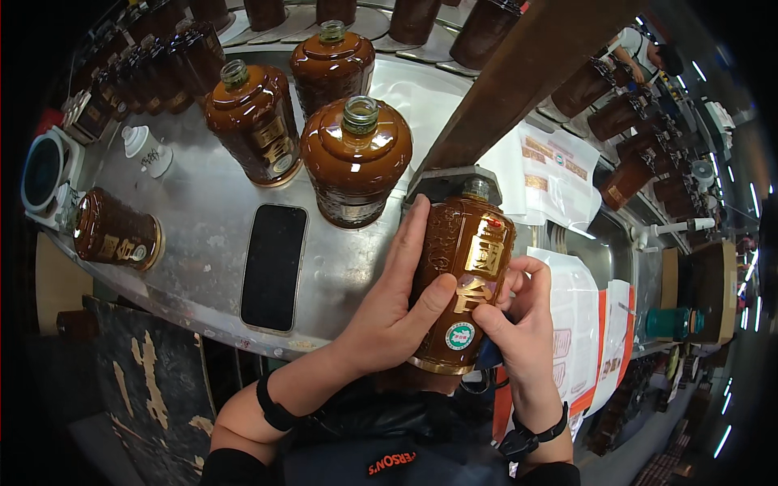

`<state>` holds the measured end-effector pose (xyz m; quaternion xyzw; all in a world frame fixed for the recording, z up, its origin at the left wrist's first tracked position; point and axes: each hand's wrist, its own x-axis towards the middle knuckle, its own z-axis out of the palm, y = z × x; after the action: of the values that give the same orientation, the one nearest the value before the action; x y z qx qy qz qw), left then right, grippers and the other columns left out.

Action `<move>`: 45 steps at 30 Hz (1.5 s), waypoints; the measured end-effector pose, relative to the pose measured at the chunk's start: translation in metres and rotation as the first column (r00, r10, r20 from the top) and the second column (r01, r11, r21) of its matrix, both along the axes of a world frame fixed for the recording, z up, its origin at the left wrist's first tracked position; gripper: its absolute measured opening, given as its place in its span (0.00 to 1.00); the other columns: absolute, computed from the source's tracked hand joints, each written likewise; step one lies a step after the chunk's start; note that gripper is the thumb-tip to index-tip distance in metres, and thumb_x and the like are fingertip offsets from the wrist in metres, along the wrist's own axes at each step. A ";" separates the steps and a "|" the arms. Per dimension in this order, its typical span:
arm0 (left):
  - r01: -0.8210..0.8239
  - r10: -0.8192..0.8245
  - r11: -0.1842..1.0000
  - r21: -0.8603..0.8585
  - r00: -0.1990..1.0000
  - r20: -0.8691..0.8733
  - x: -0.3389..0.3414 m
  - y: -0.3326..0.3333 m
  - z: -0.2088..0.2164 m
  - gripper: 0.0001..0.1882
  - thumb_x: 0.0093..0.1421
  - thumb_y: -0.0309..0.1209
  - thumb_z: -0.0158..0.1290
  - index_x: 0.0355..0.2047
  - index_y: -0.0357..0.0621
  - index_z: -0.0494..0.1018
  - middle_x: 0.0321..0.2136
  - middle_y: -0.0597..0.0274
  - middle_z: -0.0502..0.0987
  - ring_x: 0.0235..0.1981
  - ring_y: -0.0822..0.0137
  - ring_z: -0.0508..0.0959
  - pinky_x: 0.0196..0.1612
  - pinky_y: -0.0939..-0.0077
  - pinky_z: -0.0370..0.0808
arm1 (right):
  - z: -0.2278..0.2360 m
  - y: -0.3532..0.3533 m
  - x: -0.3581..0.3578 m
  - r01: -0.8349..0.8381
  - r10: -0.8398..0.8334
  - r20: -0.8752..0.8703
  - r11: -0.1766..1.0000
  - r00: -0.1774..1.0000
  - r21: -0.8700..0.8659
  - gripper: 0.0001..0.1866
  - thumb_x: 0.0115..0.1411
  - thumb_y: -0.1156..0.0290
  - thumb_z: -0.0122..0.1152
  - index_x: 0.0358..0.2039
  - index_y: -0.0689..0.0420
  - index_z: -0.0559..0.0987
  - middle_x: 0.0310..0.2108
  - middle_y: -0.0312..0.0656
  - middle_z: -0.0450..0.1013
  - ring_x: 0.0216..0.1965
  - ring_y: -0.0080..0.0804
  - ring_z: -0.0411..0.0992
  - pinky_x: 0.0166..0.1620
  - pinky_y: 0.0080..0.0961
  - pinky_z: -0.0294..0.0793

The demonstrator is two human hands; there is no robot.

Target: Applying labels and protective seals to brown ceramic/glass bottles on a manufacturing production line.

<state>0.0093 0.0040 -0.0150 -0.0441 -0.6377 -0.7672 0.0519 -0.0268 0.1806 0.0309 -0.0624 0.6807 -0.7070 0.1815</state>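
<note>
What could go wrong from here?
1. The held bottle is glossy; it might slip if the left hand loosens.
2. Its neck appears close to the dark post; a sideways move could knock it.
3. The nearest standing bottle is uncapped, so debris might fall in.

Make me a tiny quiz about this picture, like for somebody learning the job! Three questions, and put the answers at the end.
1. True or false: the smartphone on the metal table has a dark screen.

2. Where is the round green-and-white sticker on the gold-lettered brown bottle in the left hand?
A) On the neck
B) Near the base
C) On the shoulder

3. Fill in the colour: the wrists of the left hand and the right hand each wear a ____ band.

Key: 1. True. 2. B. 3. Black.
</note>
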 end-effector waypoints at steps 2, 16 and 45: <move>0.002 -0.002 1.000 0.002 1.000 0.005 0.000 0.001 0.000 0.40 0.69 0.37 0.45 0.70 0.32 0.35 0.71 0.41 0.40 0.72 0.50 0.41 0.71 0.62 0.40 | 0.004 -0.003 0.001 0.032 -0.033 0.012 0.999 0.999 0.032 0.34 0.51 0.79 0.72 0.53 0.55 0.60 0.36 0.33 0.62 0.39 0.23 0.71 0.43 0.19 0.75; -0.030 0.021 0.995 -0.096 0.996 -0.087 -0.002 -0.001 0.000 0.40 0.68 0.33 0.47 0.70 0.34 0.35 0.71 0.38 0.39 0.72 0.48 0.40 0.70 0.61 0.40 | 0.001 -0.001 -0.002 0.013 -0.014 0.044 1.000 0.999 0.010 0.35 0.50 0.80 0.72 0.53 0.54 0.60 0.35 0.32 0.62 0.40 0.23 0.70 0.43 0.21 0.74; 0.037 -0.037 0.999 -0.018 0.999 0.013 0.001 -0.003 0.000 0.47 0.63 0.36 0.52 0.71 0.36 0.34 0.71 0.41 0.39 0.72 0.49 0.41 0.71 0.61 0.41 | 0.004 0.002 -0.005 0.008 0.002 0.133 0.998 0.991 -0.069 0.34 0.50 0.78 0.73 0.52 0.54 0.61 0.35 0.31 0.63 0.38 0.18 0.68 0.43 0.18 0.71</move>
<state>0.0102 0.0009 -0.0147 -0.0515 -0.6441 -0.7625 0.0331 -0.0314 0.1830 0.0349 -0.0206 0.6423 -0.7330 0.2229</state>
